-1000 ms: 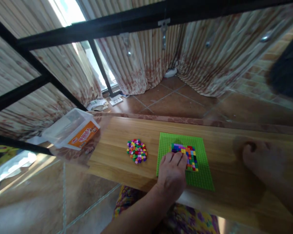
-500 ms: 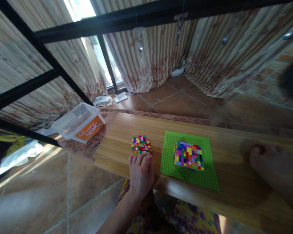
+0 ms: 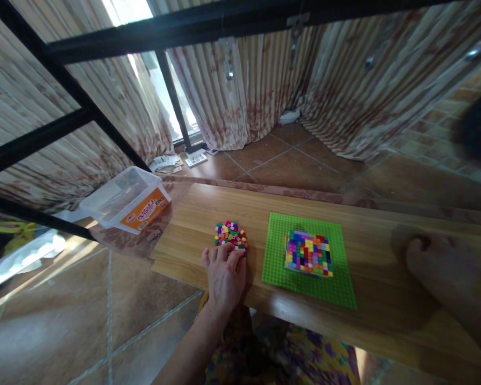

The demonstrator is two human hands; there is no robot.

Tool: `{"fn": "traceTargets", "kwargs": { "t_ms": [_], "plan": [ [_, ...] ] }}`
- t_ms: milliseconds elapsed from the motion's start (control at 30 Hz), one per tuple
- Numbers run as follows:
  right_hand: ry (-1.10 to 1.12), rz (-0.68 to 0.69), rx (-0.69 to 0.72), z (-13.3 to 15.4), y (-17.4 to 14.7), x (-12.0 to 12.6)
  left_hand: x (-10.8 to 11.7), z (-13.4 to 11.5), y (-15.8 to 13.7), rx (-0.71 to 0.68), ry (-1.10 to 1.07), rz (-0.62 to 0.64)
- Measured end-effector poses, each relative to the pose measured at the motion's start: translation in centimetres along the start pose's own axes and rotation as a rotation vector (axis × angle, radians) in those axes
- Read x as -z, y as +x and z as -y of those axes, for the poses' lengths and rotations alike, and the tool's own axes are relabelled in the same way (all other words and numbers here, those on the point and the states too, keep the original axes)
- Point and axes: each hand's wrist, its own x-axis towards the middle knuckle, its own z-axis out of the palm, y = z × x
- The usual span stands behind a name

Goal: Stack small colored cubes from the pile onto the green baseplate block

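My left hand reaches over the near edge of a pile of small coloured toy bricks, its fingers bent and apart. The fingertips touch the bricks, and the thumb side is partly hidden. To the right, a multicoloured brick block stands on a green baseplate. My right hand is farther right, low over the wooden table. It is curled into a loose fist with a dark hollow between thumb and forefinger. That hand is blurred, and whatever the fingers may hold cannot be seen.
The wooden table has a clear plastic box with an orange label beside its left end. Beyond it are a tiled floor, long striped curtains and a black metal frame. Papers lie on the floor by the window.
My left hand has moved forward onto the near edge of the brick pile, its fingers spreading more. The right hand keeps its curled pose. The view has shifted slightly.
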Motion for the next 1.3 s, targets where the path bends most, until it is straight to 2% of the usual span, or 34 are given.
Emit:
{"fn": "traceTargets", "kwargs": {
  "t_ms": [200,333,467,633,767,1067,1300],
  "plan": [
    [0.001,0.05,-0.029,0.7,0.0,1.0,-0.2,0.0,0.2,-0.031,0.008,-0.012],
    [0.01,0.029,-0.013,0.8,0.0,1.2,-0.4,0.0,0.3,-0.068,0.001,-0.019],
    [0.026,0.042,-0.01,1.1,-0.1,1.8,-0.1,-0.5,0.5,-0.119,-0.091,-0.02],
    [0.095,0.089,-0.074,1.9,-0.2,2.9,0.7,-2.5,1.1,-0.168,-0.339,0.06],
    [0.113,0.064,-0.067,1.9,-0.2,3.0,0.5,-4.7,1.9,-0.234,-0.421,0.111],
    [0.147,0.049,-0.087,1.8,0.0,2.5,-0.8,-8.3,4.2,-0.438,-0.364,0.092],
    [0.168,0.012,-0.056,1.6,-0.1,2.1,-1.4,-9.4,4.9,-0.438,-0.246,0.2]
  ]
}}
